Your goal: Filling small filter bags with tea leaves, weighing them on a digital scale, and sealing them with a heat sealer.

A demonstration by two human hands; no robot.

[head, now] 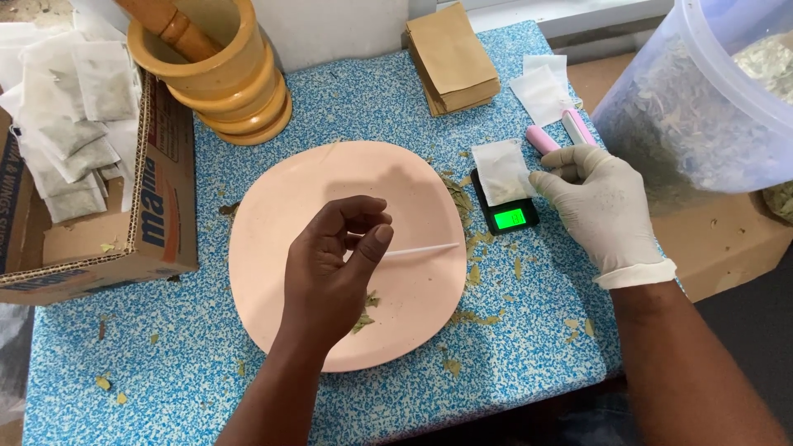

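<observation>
Fingers of the bare left hand point(334, 264) pinch a thin white stick point(421, 249) above the pink plate point(273, 215), while the gloved right hand point(599, 206) grips the sachet point(501, 170) on the scale point(505, 216) just left of it.

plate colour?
Pale peach-pink plate, plain, no pattern; head view shows it.

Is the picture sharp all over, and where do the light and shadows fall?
Head view: even daylight with no harsh glare; the bare left hand casts a soft shadow on the pink plate; the scale has a display glowing green, too bright to read; the gloved right hand is sharp; the plastic tub at the corner looks bent by the wide lens.
</observation>
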